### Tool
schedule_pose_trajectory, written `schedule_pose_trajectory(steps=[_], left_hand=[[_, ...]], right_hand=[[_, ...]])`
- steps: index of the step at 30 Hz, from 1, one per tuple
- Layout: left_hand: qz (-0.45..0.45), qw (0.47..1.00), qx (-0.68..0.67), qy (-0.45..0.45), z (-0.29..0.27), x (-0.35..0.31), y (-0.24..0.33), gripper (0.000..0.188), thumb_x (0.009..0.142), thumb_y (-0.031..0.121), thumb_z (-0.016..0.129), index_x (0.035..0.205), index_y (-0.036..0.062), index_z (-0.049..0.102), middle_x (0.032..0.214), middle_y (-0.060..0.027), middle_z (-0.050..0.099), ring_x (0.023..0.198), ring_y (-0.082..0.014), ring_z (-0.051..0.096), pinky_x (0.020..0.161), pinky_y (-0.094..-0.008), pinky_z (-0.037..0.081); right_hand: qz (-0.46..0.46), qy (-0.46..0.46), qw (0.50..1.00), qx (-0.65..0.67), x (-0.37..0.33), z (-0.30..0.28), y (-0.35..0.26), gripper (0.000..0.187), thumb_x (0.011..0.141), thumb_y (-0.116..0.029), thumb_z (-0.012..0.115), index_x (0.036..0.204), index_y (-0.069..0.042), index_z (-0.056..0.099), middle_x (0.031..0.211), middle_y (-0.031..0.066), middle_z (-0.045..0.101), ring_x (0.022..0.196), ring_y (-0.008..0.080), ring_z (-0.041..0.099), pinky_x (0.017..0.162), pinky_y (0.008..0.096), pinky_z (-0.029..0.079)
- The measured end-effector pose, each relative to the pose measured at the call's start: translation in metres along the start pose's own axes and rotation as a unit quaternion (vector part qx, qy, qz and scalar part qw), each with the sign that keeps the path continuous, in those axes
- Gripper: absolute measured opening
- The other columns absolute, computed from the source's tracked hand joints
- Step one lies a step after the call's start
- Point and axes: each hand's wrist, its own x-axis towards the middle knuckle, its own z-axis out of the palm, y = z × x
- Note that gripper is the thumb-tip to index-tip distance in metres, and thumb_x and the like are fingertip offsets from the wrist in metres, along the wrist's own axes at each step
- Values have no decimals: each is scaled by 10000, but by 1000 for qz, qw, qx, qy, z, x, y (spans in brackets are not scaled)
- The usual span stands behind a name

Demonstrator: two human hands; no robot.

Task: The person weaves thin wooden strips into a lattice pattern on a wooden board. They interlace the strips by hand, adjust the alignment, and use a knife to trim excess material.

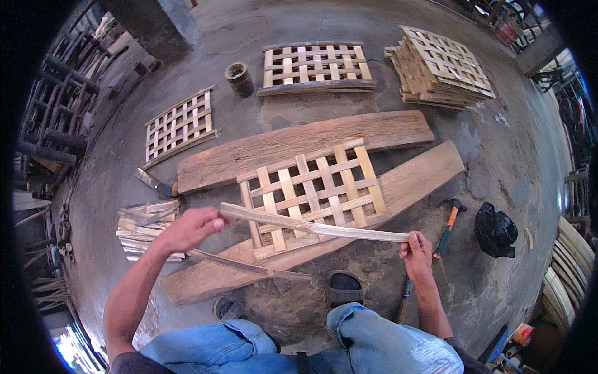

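I hold a long, pale bamboo strip (336, 230) slantwise in front of a woven bamboo lattice panel (305, 190). My right hand (417, 254) pinches the strip's right end between thumb and fingers. At the other end my left hand (190, 229) is closed, its curled fingertips on the strip; the exact grip is partly hidden. The panel rests tilted across two thick wooden planks, a near one (430, 168) and a far one (299, 146). Below my left hand another, darker strip (249, 267) lies over the near plank.
A bundle of short strips (146, 227) and a knife (156, 182) lie left. Right are a hammer (450, 227) and a black plastic bag (495, 229). Beyond the planks stand a cylindrical container (239, 79), a small panel (180, 128), more panels (317, 65) and a tall panel stack (442, 65).
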Motion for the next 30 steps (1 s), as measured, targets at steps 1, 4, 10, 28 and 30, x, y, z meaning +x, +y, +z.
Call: schedule_pose_trajectory(steps=[1,4,10,28,30], left_hand=[[-45,994,-81,-50,7,-2,-2,326,990,275,508,1190,37,604,925,-63,648,844,-164,608,798,-313,494],[-106,982,-155,-9,30,-5,2,270,988,214,496,1155,36,612,864,-21,620,803,-95,559,775,-265,479],[-145,951,-246,118,56,4,-38,208,970,129,494,1103,29,618,844,1,608,736,-77,529,735,-245,467],[-255,889,-373,69,112,67,-108,282,1015,300,455,1216,106,491,1020,2,597,915,-106,581,786,-267,496],[-237,876,-415,63,116,66,-118,254,1008,275,473,1202,111,484,998,8,593,896,-100,583,770,-273,504]], right_hand=[[9,2,1000,-4,1,-5,-1,186,994,-224,541,982,-44,587,727,22,587,597,85,518,543,242,445],[31,1,999,-9,3,-9,0,181,991,-225,548,979,-48,588,729,22,584,600,82,521,545,240,445],[77,6,996,-46,12,-11,-2,174,975,-216,571,955,-44,591,736,22,575,609,84,529,544,233,450],[142,17,990,2,6,-14,23,159,951,-224,611,880,-83,587,671,-1,568,562,68,529,483,206,435],[151,24,988,5,5,-13,26,159,950,-228,612,882,-87,588,673,-3,569,561,67,529,481,204,435]])
